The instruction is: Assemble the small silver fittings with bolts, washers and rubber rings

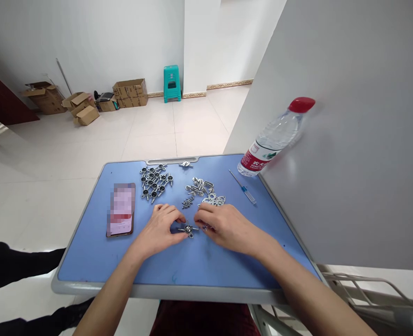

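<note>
The blue tabletop [220, 270] carries a metal fitting [188, 229] between both hands. Left of the fitting, the left hand [161, 228] has its thumb and index spread, contact unclear. Keeping the fitting flat and steady would likely suit such small work. Right of it, the right hand's [223, 226] fingers curl; I cannot tell what they pinch. They partly hide flat plates [220, 200] beyond the fitting.

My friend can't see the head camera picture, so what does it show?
A person's left hand and right hand flank a small metal part on a blue desk. More metal pieces lie beyond, with a phone at left and a bottle at right.
</note>
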Available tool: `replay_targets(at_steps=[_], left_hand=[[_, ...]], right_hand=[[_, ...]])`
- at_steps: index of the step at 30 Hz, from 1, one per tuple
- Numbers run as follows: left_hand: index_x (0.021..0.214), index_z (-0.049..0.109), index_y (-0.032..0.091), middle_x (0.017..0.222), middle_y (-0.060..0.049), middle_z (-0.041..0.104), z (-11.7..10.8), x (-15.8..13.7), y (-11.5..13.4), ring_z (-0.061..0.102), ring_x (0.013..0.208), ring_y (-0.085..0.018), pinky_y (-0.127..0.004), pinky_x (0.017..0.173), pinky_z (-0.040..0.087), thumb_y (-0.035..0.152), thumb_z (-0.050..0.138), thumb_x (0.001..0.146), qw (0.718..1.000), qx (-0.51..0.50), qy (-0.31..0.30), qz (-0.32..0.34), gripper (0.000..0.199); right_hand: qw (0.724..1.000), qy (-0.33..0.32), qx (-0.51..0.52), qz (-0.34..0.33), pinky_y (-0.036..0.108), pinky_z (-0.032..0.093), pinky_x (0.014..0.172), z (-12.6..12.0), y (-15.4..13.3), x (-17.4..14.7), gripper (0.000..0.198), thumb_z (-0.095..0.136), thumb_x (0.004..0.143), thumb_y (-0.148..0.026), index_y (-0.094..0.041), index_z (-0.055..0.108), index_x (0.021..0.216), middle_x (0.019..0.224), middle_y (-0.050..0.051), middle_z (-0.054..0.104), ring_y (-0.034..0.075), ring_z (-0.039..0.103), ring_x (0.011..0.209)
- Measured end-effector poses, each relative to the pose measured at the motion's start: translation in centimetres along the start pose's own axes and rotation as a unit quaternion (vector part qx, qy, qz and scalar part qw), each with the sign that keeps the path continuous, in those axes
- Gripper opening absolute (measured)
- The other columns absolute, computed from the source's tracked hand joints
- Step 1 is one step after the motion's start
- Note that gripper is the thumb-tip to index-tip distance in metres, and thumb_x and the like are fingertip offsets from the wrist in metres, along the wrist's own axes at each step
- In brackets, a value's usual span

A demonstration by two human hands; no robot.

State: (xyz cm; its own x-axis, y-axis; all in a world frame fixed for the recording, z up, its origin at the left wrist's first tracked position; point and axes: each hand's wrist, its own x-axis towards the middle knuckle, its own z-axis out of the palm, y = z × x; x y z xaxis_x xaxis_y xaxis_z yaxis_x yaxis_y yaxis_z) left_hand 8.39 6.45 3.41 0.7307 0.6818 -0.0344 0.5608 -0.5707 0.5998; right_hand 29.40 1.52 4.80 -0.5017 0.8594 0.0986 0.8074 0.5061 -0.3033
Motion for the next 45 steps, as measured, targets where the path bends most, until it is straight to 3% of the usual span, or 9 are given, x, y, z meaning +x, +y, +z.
replay_targets(at_steps=[13, 25, 27, 30, 33, 41, 45], left_hand=[[0.086, 0.058, 0.021, 0.090, 0.003, 0.062, 0.1, 0.1, -0.2, 0.054, 0.090, -0.019, -0.039, 0.095, 0.033, 0.027, 0.071, 0.081, 1.000, 0.004, 0.013, 0.019, 0.015], [0.090, 0.060, 0.023, 0.094, 0.001, 0.062, -0.1, -0.1, -0.6, 0.053, 0.096, -0.021, -0.039, 0.095, 0.036, 0.015, 0.061, 0.085, 1.000, 0.010, 0.006, 0.029, 0.010], [0.090, 0.060, 0.022, 0.093, 0.001, 0.062, -0.1, -0.1, -0.6, 0.053, 0.096, -0.021, -0.039, 0.095, 0.036, 0.014, 0.061, 0.084, 1.000, 0.008, 0.006, 0.027, 0.010], [0.090, 0.060, 0.022, 0.094, 0.001, 0.062, -0.1, -0.1, -0.6, 0.053, 0.097, -0.021, -0.039, 0.096, 0.036, 0.014, 0.061, 0.083, 1.000, 0.003, 0.006, 0.023, 0.011], [0.090, 0.060, 0.022, 0.094, 0.001, 0.062, -0.1, -0.1, -0.6, 0.053, 0.097, -0.021, -0.039, 0.095, 0.036, 0.014, 0.062, 0.083, 1.000, 0.001, 0.005, 0.019, 0.011], [0.088, 0.059, 0.022, 0.092, 0.002, 0.062, -0.1, 0.0, -0.6, 0.053, 0.095, -0.020, -0.039, 0.095, 0.036, 0.015, 0.063, 0.082, 1.000, 0.002, 0.003, 0.017, 0.010], [0.087, 0.061, 0.022, 0.091, 0.002, 0.063, -0.4, -0.1, -0.3, 0.054, 0.095, -0.021, -0.039, 0.095, 0.038, 0.015, 0.061, 0.080, 1.000, -0.002, 0.006, 0.012, 0.010]], right_hand=[[0.978, -0.012, -0.014, 0.209, 0.025, 0.025, 0.057, -1.9, 3.1, 0.1, 0.021, 0.050, 0.087, -0.010, -0.020, 0.067, 0.091, 0.090, 0.004, 0.068, 0.015, 0.057, 0.070], [0.974, -0.055, 0.019, 0.220, 0.025, 0.032, 0.061, -2.7, 3.7, -0.3, 0.014, 0.056, 0.089, -0.015, -0.020, 0.068, 0.089, 0.090, 0.003, 0.069, 0.016, 0.061, 0.075], [0.971, -0.049, 0.016, 0.232, 0.025, 0.033, 0.062, -2.4, 3.4, -0.1, 0.011, 0.058, 0.090, -0.022, -0.021, 0.068, 0.095, 0.093, 0.004, 0.070, 0.019, 0.063, 0.080], [0.967, -0.043, 0.000, 0.250, 0.027, 0.036, 0.065, -1.2, 2.8, 0.6, 0.022, 0.060, 0.092, -0.031, -0.019, 0.064, 0.110, 0.099, 0.007, 0.070, 0.022, 0.066, 0.085], [0.969, -0.046, -0.001, 0.244, 0.028, 0.038, 0.066, 0.0, 2.4, 1.2, 0.027, 0.061, 0.091, -0.030, -0.018, 0.061, 0.115, 0.105, 0.009, 0.070, 0.024, 0.066, 0.087], [0.965, -0.012, 0.063, 0.256, 0.025, 0.033, 0.061, 0.7, 2.8, 1.6, 0.011, 0.062, 0.087, -0.016, -0.019, 0.063, 0.098, 0.085, 0.004, 0.069, 0.019, 0.063, 0.078], [0.963, 0.002, 0.070, 0.259, 0.025, 0.032, 0.060, 0.4, 2.8, 1.5, 0.004, 0.062, 0.086, -0.014, -0.018, 0.062, 0.088, 0.085, 0.005, 0.067, 0.017, 0.060, 0.075]])
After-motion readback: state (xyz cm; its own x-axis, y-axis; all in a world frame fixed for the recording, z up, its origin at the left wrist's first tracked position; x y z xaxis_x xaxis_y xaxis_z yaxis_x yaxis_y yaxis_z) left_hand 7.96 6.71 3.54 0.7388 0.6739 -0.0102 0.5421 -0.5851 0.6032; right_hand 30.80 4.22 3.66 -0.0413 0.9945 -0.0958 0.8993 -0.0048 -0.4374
